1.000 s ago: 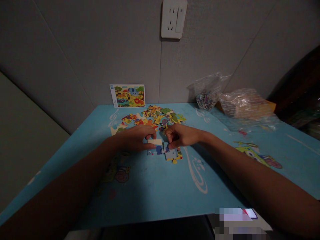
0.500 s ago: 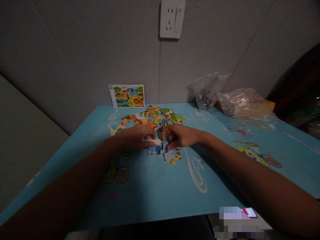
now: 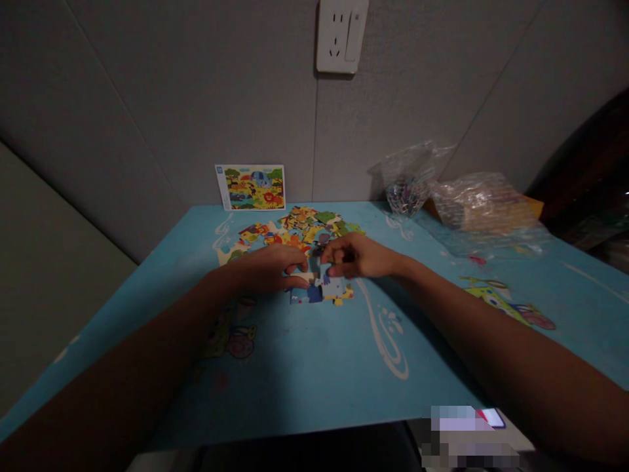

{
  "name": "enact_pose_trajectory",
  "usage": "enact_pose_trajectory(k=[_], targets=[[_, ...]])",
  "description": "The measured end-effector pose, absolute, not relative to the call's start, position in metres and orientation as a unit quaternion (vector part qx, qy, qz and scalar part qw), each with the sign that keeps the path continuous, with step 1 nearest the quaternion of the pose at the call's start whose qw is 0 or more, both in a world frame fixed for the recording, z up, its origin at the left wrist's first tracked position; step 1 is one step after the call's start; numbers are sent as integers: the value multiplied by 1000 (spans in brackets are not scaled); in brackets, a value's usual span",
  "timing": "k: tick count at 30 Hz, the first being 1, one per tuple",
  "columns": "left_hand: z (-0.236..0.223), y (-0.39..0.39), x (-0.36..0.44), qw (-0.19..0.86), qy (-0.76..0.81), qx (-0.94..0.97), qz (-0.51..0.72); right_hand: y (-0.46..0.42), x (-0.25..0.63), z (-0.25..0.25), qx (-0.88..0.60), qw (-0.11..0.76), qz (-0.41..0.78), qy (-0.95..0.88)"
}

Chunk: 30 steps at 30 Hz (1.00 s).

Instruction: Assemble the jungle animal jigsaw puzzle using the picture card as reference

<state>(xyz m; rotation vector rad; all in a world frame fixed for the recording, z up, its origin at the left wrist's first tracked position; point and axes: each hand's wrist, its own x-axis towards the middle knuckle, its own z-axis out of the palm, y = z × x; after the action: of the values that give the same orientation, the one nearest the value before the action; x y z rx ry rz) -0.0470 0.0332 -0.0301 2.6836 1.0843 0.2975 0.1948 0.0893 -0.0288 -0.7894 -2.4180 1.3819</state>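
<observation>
My left hand [image 3: 272, 269] is closed, thumb and fingers on a blue and cream puzzle piece [image 3: 303, 294] lying on the table. Against its right side, my right hand [image 3: 360, 255] pinches a light-blue puzzle piece [image 3: 335, 286] with yellow at its lower right edge. The two pieces meet or nearly meet; whether they interlock I cannot tell. Just beyond my hands lies a heap of loose puzzle pieces [image 3: 307, 225], partly hidden by my fingers. A pale piece with green [image 3: 227, 255] shows past my left wrist.
A picture card [image 3: 254, 188] of animals leans on the wall at the back left. On the right are a clear bag with small items [image 3: 407, 190] and crumpled plastic wrapping [image 3: 484, 203]. The blue tabletop [image 3: 304, 373] has printed cartoons; a wall socket [image 3: 343, 36] is above.
My right hand has shifted slightly away from me, taking the light-blue piece up along the side of the left piece. My left hand has stayed almost in place.
</observation>
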Motion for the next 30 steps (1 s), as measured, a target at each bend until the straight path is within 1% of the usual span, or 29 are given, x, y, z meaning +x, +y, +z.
enact_pose_trajectory(k=[2,4,5,7,9,10,14,17,22,25,30], targets=[[-31,35,-48,102,377,914,107,99,197,-31,-333,247,439,-797],[-32,38,-49,76,405,904,116,110,201,-35,-412,358,366,-754],[-32,39,-50,60,426,894,125,115,203,-37,-449,395,323,-734],[-32,41,-52,25,469,870,148,123,208,-40,-503,432,248,-706],[-32,42,-53,-5,501,851,159,127,212,-40,-528,439,212,-695],[-32,42,-54,-15,511,846,155,127,213,-39,-531,435,216,-694],[-34,43,-55,-31,506,852,134,122,213,-32,-497,380,303,-719],[-37,43,-55,-18,484,864,142,114,207,-30,-465,344,366,-729],[-41,39,-49,38,496,844,201,99,184,-41,-393,359,440,-723],[-43,38,-46,56,463,853,236,93,175,-48,-358,351,441,-744],[-41,39,-47,24,488,834,257,94,179,-46,-366,344,411,-761]])
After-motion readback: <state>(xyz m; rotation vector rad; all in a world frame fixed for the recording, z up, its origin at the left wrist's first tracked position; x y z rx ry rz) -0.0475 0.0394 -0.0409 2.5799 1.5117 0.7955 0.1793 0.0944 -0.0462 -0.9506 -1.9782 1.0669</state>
